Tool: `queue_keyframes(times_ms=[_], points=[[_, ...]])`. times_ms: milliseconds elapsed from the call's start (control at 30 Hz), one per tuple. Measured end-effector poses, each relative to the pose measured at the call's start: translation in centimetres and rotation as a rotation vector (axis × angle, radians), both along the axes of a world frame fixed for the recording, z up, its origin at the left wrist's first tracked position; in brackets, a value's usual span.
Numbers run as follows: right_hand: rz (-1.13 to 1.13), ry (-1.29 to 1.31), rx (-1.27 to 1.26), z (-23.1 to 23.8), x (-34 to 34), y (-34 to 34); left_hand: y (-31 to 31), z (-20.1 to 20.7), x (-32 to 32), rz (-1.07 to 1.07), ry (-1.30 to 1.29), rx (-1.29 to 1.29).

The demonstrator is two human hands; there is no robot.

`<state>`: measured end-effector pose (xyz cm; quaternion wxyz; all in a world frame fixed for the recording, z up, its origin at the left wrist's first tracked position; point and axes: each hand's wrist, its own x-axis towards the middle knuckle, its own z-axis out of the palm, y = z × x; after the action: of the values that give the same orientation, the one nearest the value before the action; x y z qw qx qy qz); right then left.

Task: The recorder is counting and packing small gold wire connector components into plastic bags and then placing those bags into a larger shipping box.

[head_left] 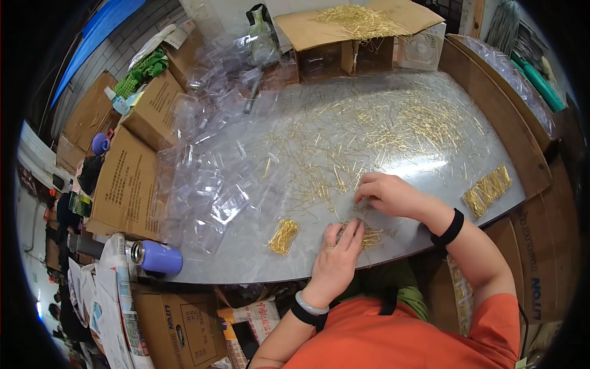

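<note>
A glossy grey tabletop [246, 265] reflects a white glare [412, 166]; a grey brick-patterned wall [142, 35] stands upper left beside a bright blue strip [93, 47]. A brown wooden post [472, 19] rises upper right.

Front left: bare bench [236, 265] leaves a way between purple bottle [162, 257] and small gold bundle [283, 237].
Left side: heaped plastic packs [212, 184] block the reach to the cartons [126, 184].
Middle: loose gold pins [424, 123] lie low, open from above.
Right edge: cardboard wall [495, 114] bars passage, large gold bundle [487, 190] just inside.
Back: open-fronted cardboard box [298, 31] stands in the way.
</note>
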<state>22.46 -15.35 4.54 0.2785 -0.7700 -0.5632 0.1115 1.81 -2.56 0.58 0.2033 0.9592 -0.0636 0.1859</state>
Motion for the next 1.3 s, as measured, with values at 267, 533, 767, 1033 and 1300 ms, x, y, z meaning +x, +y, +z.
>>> queue_keyframes(times_ms=[267, 533, 767, 1033, 1300], points=[[-0.267, -0.274, -0.221, -0.9, -0.2, 0.7, 0.0, -0.1, 0.1, 0.005, 0.028, -0.001], [0.014, -0.048, -0.127, 1.2, -0.2, 1.0, 0.0, 0.3, 0.1, -0.013, 0.032, -0.006], [-0.049, 0.039, -0.060, 0.0, 0.3, 0.5, -0.4, -0.5, -0.2, 0.071, -0.006, -0.084], [-0.485, -0.545, -0.164, -1.0, 0.6, -0.6, -0.2, -0.2, 0.0, 0.019, 0.020, -0.012], [0.030, -0.282, -0.025, -1.7, -3.3, -1.4, -0.4, 0.0, -0.1, 0.051, -0.030, 0.043]])
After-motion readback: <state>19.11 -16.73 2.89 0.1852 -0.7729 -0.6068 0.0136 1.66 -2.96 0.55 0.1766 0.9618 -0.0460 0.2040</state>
